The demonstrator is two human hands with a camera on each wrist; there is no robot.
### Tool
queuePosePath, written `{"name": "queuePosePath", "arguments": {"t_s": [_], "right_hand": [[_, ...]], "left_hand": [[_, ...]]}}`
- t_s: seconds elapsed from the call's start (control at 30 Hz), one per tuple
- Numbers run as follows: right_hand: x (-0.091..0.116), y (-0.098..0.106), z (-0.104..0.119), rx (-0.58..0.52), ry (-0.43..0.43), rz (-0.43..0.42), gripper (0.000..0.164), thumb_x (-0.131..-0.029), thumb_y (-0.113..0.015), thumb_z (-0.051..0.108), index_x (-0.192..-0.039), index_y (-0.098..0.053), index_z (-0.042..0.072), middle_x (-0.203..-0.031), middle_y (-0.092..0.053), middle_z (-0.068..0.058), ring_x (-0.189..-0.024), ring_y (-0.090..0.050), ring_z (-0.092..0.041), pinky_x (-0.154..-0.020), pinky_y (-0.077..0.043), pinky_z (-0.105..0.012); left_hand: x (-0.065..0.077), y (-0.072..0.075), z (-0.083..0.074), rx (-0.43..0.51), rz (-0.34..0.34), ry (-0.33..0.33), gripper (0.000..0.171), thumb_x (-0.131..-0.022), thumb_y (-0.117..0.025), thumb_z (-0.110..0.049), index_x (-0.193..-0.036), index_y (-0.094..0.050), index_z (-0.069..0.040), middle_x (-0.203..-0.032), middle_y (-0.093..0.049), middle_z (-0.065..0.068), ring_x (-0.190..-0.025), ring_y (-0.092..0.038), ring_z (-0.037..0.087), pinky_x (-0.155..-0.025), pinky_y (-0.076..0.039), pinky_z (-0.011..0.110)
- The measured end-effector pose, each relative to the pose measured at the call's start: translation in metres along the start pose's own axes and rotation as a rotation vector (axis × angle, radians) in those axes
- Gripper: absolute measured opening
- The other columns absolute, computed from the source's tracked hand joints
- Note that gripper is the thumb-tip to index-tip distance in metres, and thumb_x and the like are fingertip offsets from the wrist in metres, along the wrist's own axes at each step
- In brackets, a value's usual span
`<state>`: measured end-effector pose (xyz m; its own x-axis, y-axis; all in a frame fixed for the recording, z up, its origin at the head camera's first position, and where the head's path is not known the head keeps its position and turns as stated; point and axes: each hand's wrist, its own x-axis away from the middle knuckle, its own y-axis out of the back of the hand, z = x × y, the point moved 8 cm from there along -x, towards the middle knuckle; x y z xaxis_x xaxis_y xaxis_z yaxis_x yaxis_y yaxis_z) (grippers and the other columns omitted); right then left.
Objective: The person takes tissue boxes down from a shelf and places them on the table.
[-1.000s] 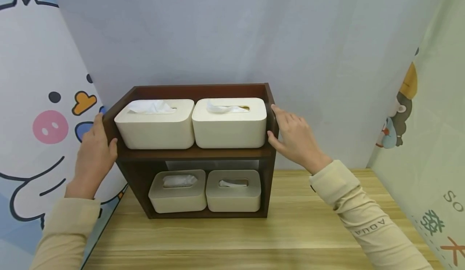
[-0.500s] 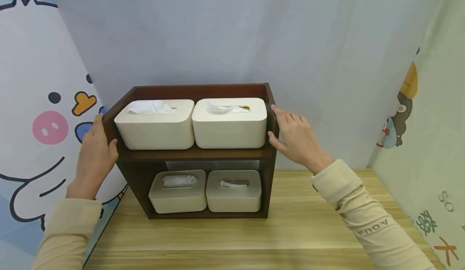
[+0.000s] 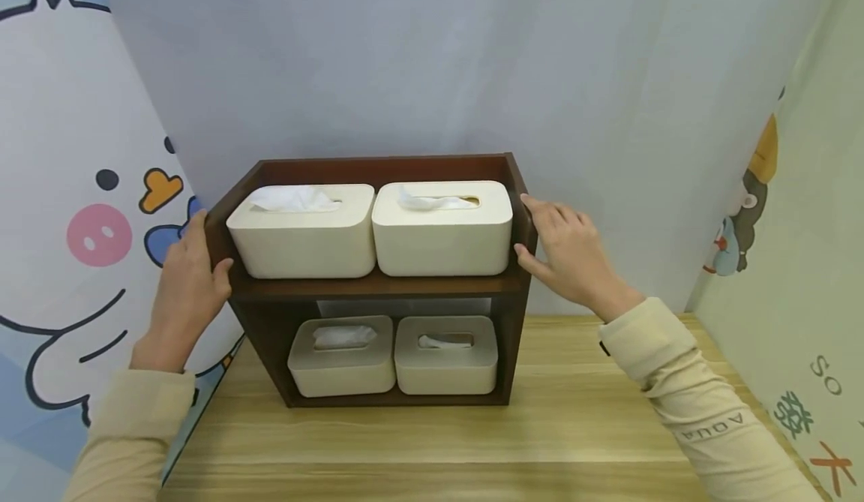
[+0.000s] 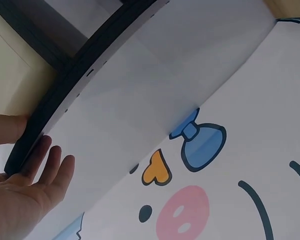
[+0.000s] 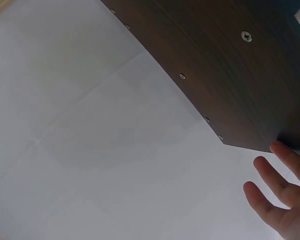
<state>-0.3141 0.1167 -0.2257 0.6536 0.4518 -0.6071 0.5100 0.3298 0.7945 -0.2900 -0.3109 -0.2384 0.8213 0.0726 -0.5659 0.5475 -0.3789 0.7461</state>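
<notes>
A dark brown two-tier wooden shelf (image 3: 432, 287) stands on the table near the back wall. White tissue boxes sit side by side on its upper tier, the left one (image 3: 307, 251) and the right one (image 3: 442, 247), each with tissue showing at the slot. Below them are two more, a lower left box (image 3: 344, 377) and a lower right box (image 3: 445, 377). My left hand (image 3: 187, 288) grips the shelf's left side panel (image 4: 65, 80) between thumb and fingers. On the opposite panel (image 5: 215, 65), my right hand (image 3: 570, 254) holds the upper edge, thumb in front and fingers outside.
The light wood-grain table (image 3: 432, 449) extends in front of the shelf and to its right. A pale grey cloth wall (image 3: 432, 59) rises behind. Cartoon-printed panels flank both sides, the left panel (image 3: 61, 157) close to my left hand and the right panel (image 3: 796, 277) farther off.
Both hands and the shelf with its tissue boxes have shifted slightly to the right in the head view, mostly in the last half second. The grip looks the same.
</notes>
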Motion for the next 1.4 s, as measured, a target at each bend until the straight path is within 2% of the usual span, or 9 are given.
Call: {"name": "queuePosePath", "arguments": {"t_s": [0.27,0.47,0.7,0.9,1.07,1.4], "right_hand": [[0.007,0.006,-0.012,0.005,-0.010,0.002,0.061,-0.086,-0.056,0.029,-0.138,-0.034,0.005,-0.120,-0.056,-0.020,-0.111,-0.050,-0.038,-0.087,-0.042,-0.055],[0.012,0.010,-0.022,-0.003,-0.021,0.002,0.062,-0.085,-0.057,0.029,-0.138,-0.035,0.005,-0.121,-0.055,-0.020,-0.112,-0.049,-0.039,-0.084,-0.043,-0.055],[0.021,0.017,-0.036,-0.002,-0.039,0.012,0.062,-0.085,-0.058,0.025,-0.139,-0.034,0.005,-0.121,-0.054,-0.020,-0.111,-0.049,-0.039,-0.079,-0.044,-0.054],[0.024,0.020,-0.046,-0.008,-0.055,0.031,0.062,-0.086,-0.058,0.025,-0.139,-0.034,0.006,-0.123,-0.053,-0.021,-0.112,-0.049,-0.039,-0.083,-0.043,-0.055],[0.026,0.020,-0.050,-0.008,-0.077,0.036,0.062,-0.086,-0.058,0.024,-0.140,-0.033,0.006,-0.123,-0.053,-0.022,-0.111,-0.049,-0.040,-0.080,-0.043,-0.055],[0.031,0.020,-0.063,-0.038,-0.089,0.053,0.063,-0.087,-0.059,0.023,-0.142,-0.031,0.009,-0.128,-0.050,-0.022,-0.114,-0.046,-0.041,-0.086,-0.041,-0.059]], "left_hand": [[0.000,-0.004,-0.013,0.016,-0.001,-0.042,0.073,-0.084,-0.058,0.003,-0.143,-0.016,0.003,-0.128,-0.039,0.040,-0.111,-0.039,0.055,-0.088,-0.036,0.066],[0.001,-0.008,-0.025,0.013,-0.016,-0.091,0.072,-0.082,-0.060,0.003,-0.141,-0.019,0.005,-0.121,-0.043,0.040,-0.104,-0.043,0.055,-0.083,-0.039,0.065],[0.002,-0.015,-0.041,0.022,-0.003,-0.132,0.073,-0.084,-0.060,0.000,-0.142,-0.018,0.005,-0.122,-0.042,0.041,-0.104,-0.041,0.055,-0.080,-0.040,0.063],[0.003,-0.019,-0.050,0.022,0.010,-0.140,0.074,-0.084,-0.060,-0.002,-0.143,-0.016,0.004,-0.122,-0.042,0.040,-0.104,-0.042,0.054,-0.080,-0.041,0.062],[0.001,-0.022,-0.053,0.033,-0.010,-0.171,0.074,-0.084,-0.061,-0.002,-0.143,-0.018,0.004,-0.120,-0.044,0.039,-0.102,-0.043,0.053,-0.077,-0.042,0.061],[0.001,-0.027,-0.064,0.020,-0.022,-0.208,0.074,-0.081,-0.065,-0.002,-0.141,-0.022,0.007,-0.115,-0.048,0.039,-0.098,-0.045,0.052,-0.077,-0.042,0.060]]}}
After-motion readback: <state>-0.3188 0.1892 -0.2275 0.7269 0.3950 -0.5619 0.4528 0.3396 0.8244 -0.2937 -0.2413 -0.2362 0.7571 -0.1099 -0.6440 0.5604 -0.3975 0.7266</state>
